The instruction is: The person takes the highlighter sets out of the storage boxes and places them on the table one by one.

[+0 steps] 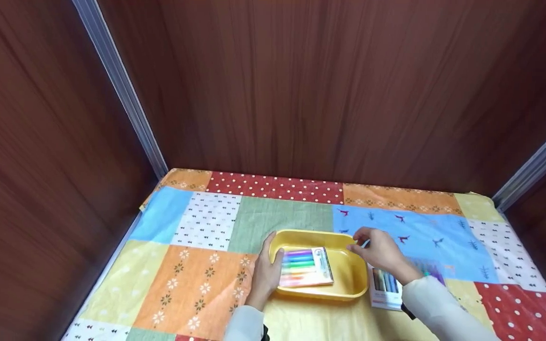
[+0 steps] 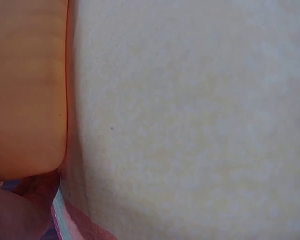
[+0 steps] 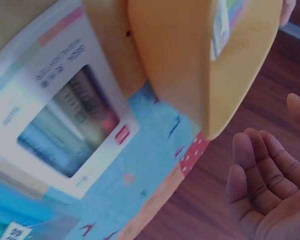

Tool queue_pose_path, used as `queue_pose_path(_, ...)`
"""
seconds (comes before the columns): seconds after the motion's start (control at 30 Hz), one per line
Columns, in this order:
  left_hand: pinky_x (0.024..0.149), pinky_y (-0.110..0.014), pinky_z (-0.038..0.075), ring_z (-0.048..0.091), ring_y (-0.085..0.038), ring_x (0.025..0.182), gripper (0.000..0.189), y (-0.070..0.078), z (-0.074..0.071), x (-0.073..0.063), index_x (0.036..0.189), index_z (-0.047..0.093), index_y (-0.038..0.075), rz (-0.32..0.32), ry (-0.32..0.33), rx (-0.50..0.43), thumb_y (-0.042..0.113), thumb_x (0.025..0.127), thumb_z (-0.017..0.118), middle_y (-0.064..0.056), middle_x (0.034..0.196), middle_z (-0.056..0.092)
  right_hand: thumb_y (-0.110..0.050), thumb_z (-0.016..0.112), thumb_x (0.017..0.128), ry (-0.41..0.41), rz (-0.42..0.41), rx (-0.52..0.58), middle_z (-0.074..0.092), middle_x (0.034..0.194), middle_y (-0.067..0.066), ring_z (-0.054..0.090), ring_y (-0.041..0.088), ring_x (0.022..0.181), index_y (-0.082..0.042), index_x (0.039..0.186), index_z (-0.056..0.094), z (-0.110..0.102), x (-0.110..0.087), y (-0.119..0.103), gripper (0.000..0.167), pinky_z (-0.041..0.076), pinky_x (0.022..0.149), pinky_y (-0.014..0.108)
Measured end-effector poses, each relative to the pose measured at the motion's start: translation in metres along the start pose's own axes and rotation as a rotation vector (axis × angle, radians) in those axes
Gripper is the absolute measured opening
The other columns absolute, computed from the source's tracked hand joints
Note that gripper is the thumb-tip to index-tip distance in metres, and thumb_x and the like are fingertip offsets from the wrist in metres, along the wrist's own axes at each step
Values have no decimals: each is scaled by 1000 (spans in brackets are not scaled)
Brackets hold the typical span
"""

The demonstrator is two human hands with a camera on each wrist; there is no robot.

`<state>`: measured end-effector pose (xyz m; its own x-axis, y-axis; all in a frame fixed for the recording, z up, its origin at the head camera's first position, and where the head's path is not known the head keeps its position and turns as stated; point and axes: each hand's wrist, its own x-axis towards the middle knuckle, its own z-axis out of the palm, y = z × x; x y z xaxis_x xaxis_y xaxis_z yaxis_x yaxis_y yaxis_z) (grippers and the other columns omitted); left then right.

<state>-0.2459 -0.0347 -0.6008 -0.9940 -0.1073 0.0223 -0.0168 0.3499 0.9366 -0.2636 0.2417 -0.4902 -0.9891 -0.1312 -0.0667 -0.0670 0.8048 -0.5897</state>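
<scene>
A yellow plastic tub [image 1: 349,272] stands near the front of the table. Inside, toward its left, lies a flat pack of rainbow-coloured pens [image 1: 304,267]. My left hand [image 1: 264,273] grips the tub's left rim, thumb inside and fingers outside. In the left wrist view, fingers [image 2: 22,212] show under the tub wall [image 2: 27,90]. My right hand [image 1: 382,248] hovers by the tub's far right corner. The right wrist view shows its loosely bent fingers [image 3: 265,175] apart from the tub [image 3: 170,65], holding nothing.
Right of the tub lies a white windowed box of markers [image 3: 72,115], partly under my right forearm. Beside it is a clear pack with bright pens [image 3: 22,210]. A patchwork cloth [image 1: 206,284] covers the table; dark wood panels [image 1: 273,94] stand behind and at both sides.
</scene>
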Motion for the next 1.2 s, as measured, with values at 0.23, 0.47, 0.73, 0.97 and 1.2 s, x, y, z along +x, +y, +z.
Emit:
queue_pose_path(0.23,115,-63,37,44,-39,144,52,0,-1,0,156,33,36,22,7,2,33,106,48,-6,161,41,-21,77,90,-76,-30,-23,70,98,8,61,19,83,-4,109,70,15,9,-20,27,59,75,34)
queue_pose_path(0.47,110,-62,42,49,-40,139,51,0,-2,0,155,35,38,20,21,30,34,106,49,-8,159,45,-18,79,85,-104,-220,-94,72,92,15,65,24,84,2,99,69,36,16,-34,26,57,78,42)
queue_pose_path(0.73,113,-61,40,48,-39,141,53,1,1,-1,155,35,39,4,32,30,35,104,51,-7,159,45,-23,81,83,-178,-249,-179,73,93,14,68,25,86,2,102,70,54,24,-48,34,57,80,46)
queue_pose_path(0.97,111,-62,42,50,-40,139,53,2,1,-2,154,34,44,-14,43,21,36,104,51,-8,158,46,-25,84,81,-255,-162,-188,74,111,14,68,24,99,0,116,69,70,34,-58,45,56,95,48)
queue_pose_path(1.2,111,-60,43,51,-37,138,53,2,1,-1,154,35,40,4,33,43,34,104,52,-8,156,49,-25,86,79,-335,-191,-239,70,91,9,57,17,75,1,115,67,82,43,-63,49,56,80,41)
